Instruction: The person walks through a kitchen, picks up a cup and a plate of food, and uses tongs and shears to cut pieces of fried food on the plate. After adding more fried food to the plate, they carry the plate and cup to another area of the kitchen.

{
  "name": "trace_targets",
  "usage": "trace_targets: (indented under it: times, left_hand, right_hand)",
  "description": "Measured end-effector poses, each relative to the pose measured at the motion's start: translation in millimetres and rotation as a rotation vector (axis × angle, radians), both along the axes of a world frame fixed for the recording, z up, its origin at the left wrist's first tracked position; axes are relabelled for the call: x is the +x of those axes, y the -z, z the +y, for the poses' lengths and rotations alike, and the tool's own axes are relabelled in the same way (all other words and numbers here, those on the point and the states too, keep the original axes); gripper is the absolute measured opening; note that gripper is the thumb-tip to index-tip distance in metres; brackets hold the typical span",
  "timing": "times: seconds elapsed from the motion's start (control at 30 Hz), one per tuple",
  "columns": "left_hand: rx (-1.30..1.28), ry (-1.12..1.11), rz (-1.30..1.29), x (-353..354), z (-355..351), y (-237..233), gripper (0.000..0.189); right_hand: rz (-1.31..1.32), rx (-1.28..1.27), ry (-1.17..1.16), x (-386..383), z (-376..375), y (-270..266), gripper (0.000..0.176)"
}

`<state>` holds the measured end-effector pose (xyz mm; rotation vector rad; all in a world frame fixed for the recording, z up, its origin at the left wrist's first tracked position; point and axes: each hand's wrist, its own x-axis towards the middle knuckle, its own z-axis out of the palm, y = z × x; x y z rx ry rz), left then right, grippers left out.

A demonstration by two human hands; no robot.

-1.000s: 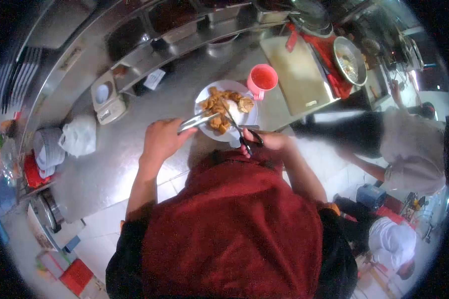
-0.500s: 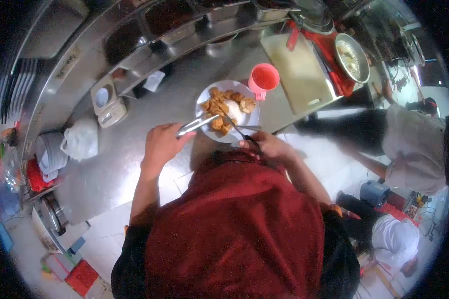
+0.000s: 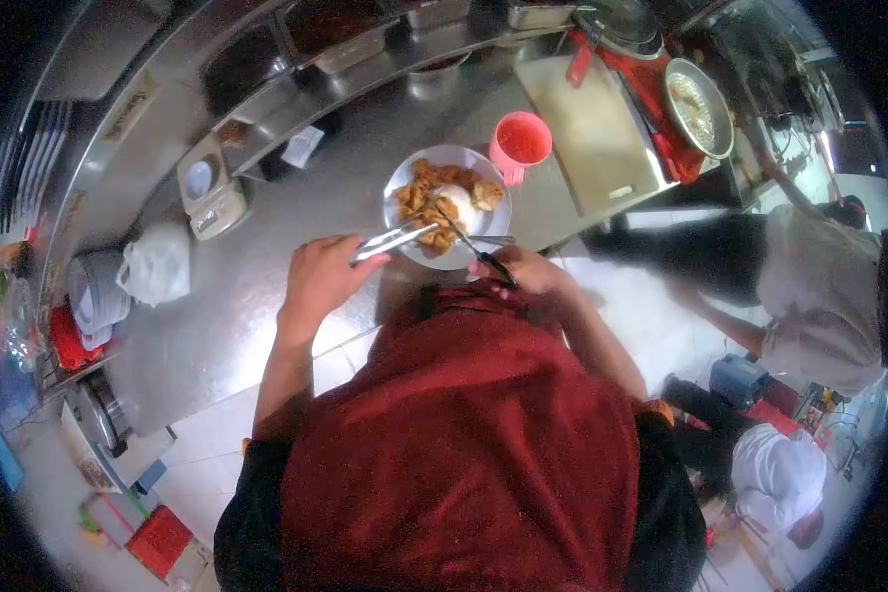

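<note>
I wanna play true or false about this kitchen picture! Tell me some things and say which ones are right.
1. The left hand holds tongs. True.
2. The right hand holds a spoon. False: it holds scissors.
3. The plate has nothing on it. False: fried pieces and rice lie on it.
4. A pink cup stands beside the plate. True.

A steel counter point(image 3: 257, 296) (shiny, with a raised shelf point(image 3: 385, 74) behind) stands over a white tiled floor point(image 3: 207, 444).
</note>
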<state>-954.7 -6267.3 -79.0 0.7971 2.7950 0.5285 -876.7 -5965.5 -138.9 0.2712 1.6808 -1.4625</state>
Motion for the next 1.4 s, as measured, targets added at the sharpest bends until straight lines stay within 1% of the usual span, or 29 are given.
trace_targets:
  times: [0.07, 0.13, 0.2, 0.27, 0.33, 0.37, 0.4, 0.43, 0.47, 0.53, 0.57, 0.6, 0.63, 0.67, 0.7, 0.73, 0.77, 0.83, 0.87, 0.9, 0.97, 1.0, 1.03, 1.1, 1.23, 1.3, 1.33, 1.4]
  left_hand:
    - [-0.014, -0.017, -0.038, 0.0, -2.7, 5.8, 0.042]
    - [-0.028, -0.030, -0.074, -0.5, -4.6, 8.8, 0.041]
    - [0.076, -0.071, -0.079, -0.3, -6.1, 10.1, 0.040]
    - [0.076, -0.082, -0.079, -1.6, -7.3, 12.5, 0.038]
    - [0.074, -0.097, -0.080, -1.8, -8.3, 11.5, 0.037]
    - [0.077, -0.143, -0.143, -3.0, -8.5, 7.8, 0.036]
    - [0.078, -0.188, -0.207, -3.9, -9.5, 5.8, 0.035]
    - [0.078, -0.189, -0.204, -5.7, -10.9, 6.4, 0.035]
    - [0.076, -0.206, -0.200, -6.4, -13.6, 7.8, 0.033]
    - [0.073, -0.230, -0.198, -4.4, -16.0, 12.8, 0.031]
    - [0.137, -0.234, -0.252, -2.0, -14.3, 17.2, 0.029]
    - [0.202, -0.236, -0.305, -0.7, -13.3, 22.0, 0.027]
    - [0.202, -0.238, -0.305, -0.4, -13.9, 27.2, 0.027]
    - [0.289, -0.200, -0.315, -0.4, -14.8, 33.0, 0.026]
    - [0.375, -0.161, -0.324, -0.9, -16.0, 38.9, 0.026]
    - [0.375, -0.162, -0.324, -2.6, -19.0, 44.8, 0.026]
    - [0.425, -0.145, -0.377, -5.4, -23.9, 51.1, 0.024]
    - [0.473, -0.129, -0.431, -11.2, -33.1, 69.4, 0.023]
    - [0.540, -0.122, -0.472, -13.2, -38.3, 82.2, 0.023]
    - [0.607, -0.114, -0.511, -15.4, -40.2, 89.6, 0.024]
    - [0.621, -0.115, -0.516, -22.3, -39.0, 97.0, 0.024]
    - [0.638, -0.111, -0.519, -24.6, -37.9, 96.7, 0.025]
    - [0.637, -0.111, -0.519, -26.4, -37.6, 95.1, 0.025]
    - [0.542, -0.098, -0.554, -30.3, -29.1, 78.8, 0.026]
    - [0.551, -0.073, -0.590, -39.5, -29.1, 85.4, 0.028]
    - [0.543, -0.077, -0.568, -42.7, -29.6, 86.7, 0.029]
    - [0.544, -0.078, -0.568, -44.3, -30.5, 89.1, 0.029]
    - [0.630, -0.098, -0.575, -46.0, -33.7, 97.4, 0.029]
  right_hand:
    - [0.010, 0.040, -0.014, 2.6, -0.3, -1.7, 0.051]
    - [0.120, 0.003, 0.024, 2.6, -5.4, -17.9, 0.046]
    - [0.122, 0.002, 0.054, 6.5, -9.3, -9.1, 0.045]
    - [0.129, 0.004, 0.076, 8.4, -8.9, 2.3, 0.045]
    - [-0.079, -0.123, 0.100, 12.3, -7.2, 13.9, 0.051]
    - [-0.079, -0.124, 0.100, 17.3, -4.2, 22.5, 0.051]
    - [-0.112, -0.215, 0.133, 24.5, 0.0, 30.3, 0.054]
    - [-0.142, -0.304, 0.164, 28.7, 4.5, 36.0, 0.058]
    - [-0.141, -0.305, 0.161, 29.8, 5.4, 30.2, 0.058]
    - [0.006, -0.210, 0.045, 28.9, 6.4, 10.8, 0.063]
    - [0.004, -0.211, 0.042, 27.5, 7.4, 7.4, 0.063]
    - [-0.061, -0.264, 0.041, 25.4, 9.1, 4.9, 0.061]
    - [-0.127, -0.317, 0.041, 24.7, 11.1, 3.9, 0.062]
    - [-0.128, -0.316, 0.040, 28.2, 13.1, 9.9, 0.062]
    - [-0.048, -0.346, 0.061, 33.8, 14.9, 20.3, 0.066]
    - [0.033, -0.375, 0.082, 38.1, 18.4, 28.3, 0.073]
    - [0.032, -0.375, 0.081, 39.0, 22.3, 29.5, 0.073]
    - [0.127, -0.509, -0.025, 37.0, 31.5, 32.5, 0.076]
    - [0.219, -0.480, -0.173, 29.7, 38.4, 25.1, 0.078]
    - [0.217, -0.483, -0.174, 28.3, 43.3, 31.0, 0.078]
    - [0.168, -0.562, -0.242, 28.0, 50.0, 48.1, 0.079]
    - [0.112, -0.519, -0.295, 26.0, 52.5, 54.8, 0.080]
    - [0.113, -0.520, -0.294, 26.6, 54.7, 60.7, 0.080]
    - [0.086, -0.507, -0.298, 24.0, 51.8, 55.4, 0.079]
    - [0.057, -0.539, -0.227, 26.3, 45.5, 57.7, 0.078]
    - [0.039, -0.547, -0.149, 24.2, 39.2, 42.1, 0.077]
    - [0.039, -0.547, -0.149, 23.7, 36.8, 36.2, 0.077]
    - [0.093, -0.464, -0.076, 22.8, 31.2, 23.1, 0.073]
